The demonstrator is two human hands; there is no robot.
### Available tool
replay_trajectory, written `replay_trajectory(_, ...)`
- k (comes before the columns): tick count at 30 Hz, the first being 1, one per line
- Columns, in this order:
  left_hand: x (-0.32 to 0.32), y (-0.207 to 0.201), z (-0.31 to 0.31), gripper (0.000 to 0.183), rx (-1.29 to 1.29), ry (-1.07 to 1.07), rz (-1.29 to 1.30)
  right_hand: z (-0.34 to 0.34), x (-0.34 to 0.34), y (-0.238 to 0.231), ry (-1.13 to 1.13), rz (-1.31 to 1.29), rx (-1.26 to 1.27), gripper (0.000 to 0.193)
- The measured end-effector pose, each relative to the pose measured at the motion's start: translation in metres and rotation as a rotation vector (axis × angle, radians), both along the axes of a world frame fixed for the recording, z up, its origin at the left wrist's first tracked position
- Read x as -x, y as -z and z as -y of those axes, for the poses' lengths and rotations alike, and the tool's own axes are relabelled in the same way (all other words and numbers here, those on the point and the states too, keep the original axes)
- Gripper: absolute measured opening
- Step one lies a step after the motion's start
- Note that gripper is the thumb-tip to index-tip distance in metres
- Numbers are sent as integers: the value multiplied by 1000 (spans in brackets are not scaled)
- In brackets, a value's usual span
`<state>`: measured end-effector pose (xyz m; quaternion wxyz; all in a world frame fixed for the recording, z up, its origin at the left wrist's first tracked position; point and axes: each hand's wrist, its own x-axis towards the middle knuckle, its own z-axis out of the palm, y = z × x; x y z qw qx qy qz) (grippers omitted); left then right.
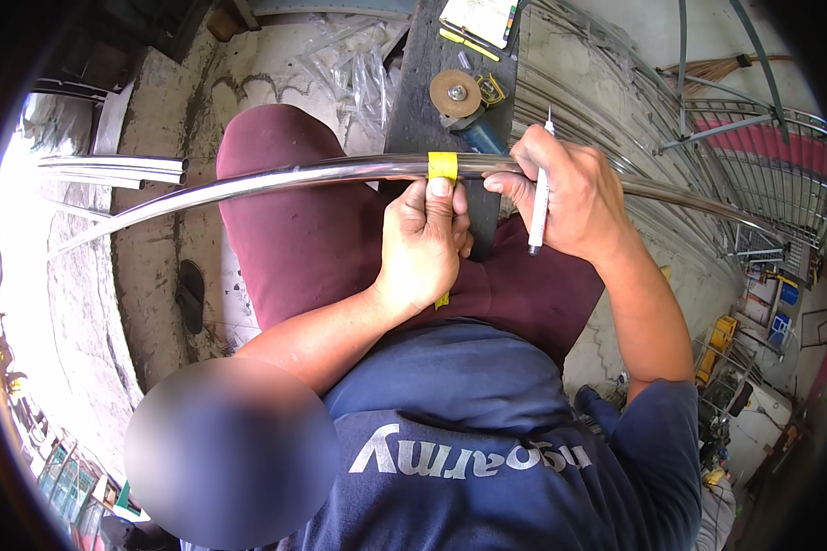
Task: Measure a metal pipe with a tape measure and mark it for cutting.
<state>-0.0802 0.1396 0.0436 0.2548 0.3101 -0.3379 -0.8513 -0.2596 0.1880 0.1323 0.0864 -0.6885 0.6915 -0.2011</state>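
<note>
A long shiny metal tube (322,175) lies across my thighs from left to right, and the wide lens makes it look bowed. Wrapped around its middle is a yellow strip (443,165), like a length of measuring tape. My left hand (421,243) pinches the strip's ends together just under the tube, with a yellow tail showing below the hand. To the right, my right hand (579,197) grips a slim white pen (540,207), its thin tip pointing up and away from the tube. The thumb and fingers of that hand also rest against the tube, close to the strip.
Beyond the tube, a dark narrow bench (418,87) carries an angle grinder (478,133) with a brown disc, a notebook (487,16) and a yellow pen (469,44). Clear plastic wrapping (363,83) lies beside it. Metal tubes (110,168) stick out at left; metal frames (753,156) stand right.
</note>
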Motion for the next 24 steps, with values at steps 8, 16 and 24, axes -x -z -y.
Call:
replay_trajectory(8, 1, -4, -1, 39, 5, -30, -13, 2, -2, -8, 11, -15, -15, 38)
replay_trajectory(16, 0, -4, 0, 38, -12, -4, -62, 2, 5, -9, 2, 179, 190, 29)
replay_trajectory(24, -3, -7, 2, 38, -10, -1, -35, -8, -4, -43, -46, 412, 214, 53)
